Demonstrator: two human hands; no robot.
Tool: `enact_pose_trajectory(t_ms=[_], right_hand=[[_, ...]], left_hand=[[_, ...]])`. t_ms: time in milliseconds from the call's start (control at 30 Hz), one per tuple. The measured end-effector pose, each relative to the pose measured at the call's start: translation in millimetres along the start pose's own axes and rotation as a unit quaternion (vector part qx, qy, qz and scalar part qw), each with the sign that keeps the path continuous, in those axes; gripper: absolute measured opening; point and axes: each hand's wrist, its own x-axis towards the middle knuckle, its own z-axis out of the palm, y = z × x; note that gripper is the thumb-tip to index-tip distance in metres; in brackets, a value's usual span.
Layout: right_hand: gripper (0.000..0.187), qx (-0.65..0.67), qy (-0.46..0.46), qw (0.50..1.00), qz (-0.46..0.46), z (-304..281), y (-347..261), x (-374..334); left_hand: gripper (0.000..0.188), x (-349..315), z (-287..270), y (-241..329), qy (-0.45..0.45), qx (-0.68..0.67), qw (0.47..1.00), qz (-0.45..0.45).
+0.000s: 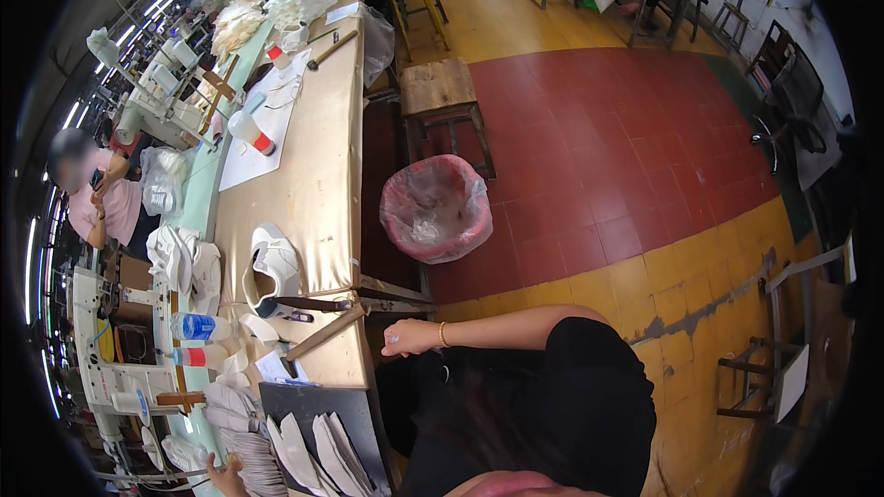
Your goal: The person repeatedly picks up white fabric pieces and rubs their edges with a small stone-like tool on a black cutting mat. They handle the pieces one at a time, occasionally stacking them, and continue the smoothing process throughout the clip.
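My right hand [412,338], with a gold bracelet at the wrist, is closed just off the bench's near edge. A small pale patch shows at its fingers; I cannot make out what they hold, if anything. My left hand does not show. On the gold-covered bench [318,166] nearest my right hand lie a dark-handled tool [313,303] and a flat wooden strip [324,331]. Behind them a white shoe [273,262] stands alone. Pale shoe pieces [299,451] lean on a dark board [276,398] closer to me.
A lined waste bin [390,221] and wooden stool [437,87] stand beside the bench. Bottles [198,327], shoes [189,262] and sewing machines [129,364] line the left. A person in pink [110,198] sits opposite. Another hand [226,476], seemingly a co-worker's, shows at lower left.
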Motion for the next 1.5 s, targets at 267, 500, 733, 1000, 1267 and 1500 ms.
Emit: enact_pose_trajectory(t_ms=[267, 500, 733, 1000, 1267, 1500], right_hand=[[0.044, 0.033, 0.019, 0.999, 0.012, 0.1, 3.0, -23.3], [0.041, 0.053, -0.008, 0.999, 0.005, 8.5, 5.4, -22.1], [0.026, 0.126, -0.013, 0.985, 0.119, -2.7, 4.0, -36.9], [0.026, 0.127, -0.031, 0.979, 0.159, 4.8, -1.5, -36.1], [0.026, 0.129, 0.002, 0.980, 0.153, -7.2, 6.8, -30.0], [0.025, 0.129, 0.000, 0.978, 0.161, -5.3, -1.6, -27.8]], left_hand=[[0.061, -49.4, 48.0, 168.8, -0.076, -0.163, 0.975, 0.127], [0.070, -52.9, 104.4, 225.4, -0.211, -0.533, 0.820, -0.003], [0.053, -37.6, 183.9, 278.7, -0.239, -0.551, 0.799, 0.008], [0.054, -60.1, 221.1, 362.2, -0.223, -0.425, 0.870, 0.115], [0.043, -92.1, 214.1, 401.8, -0.117, -0.200, 0.930, 0.286], [0.045, -122.4, 207.5, 406.5, 0.054, 0.058, 0.841, 0.535]])
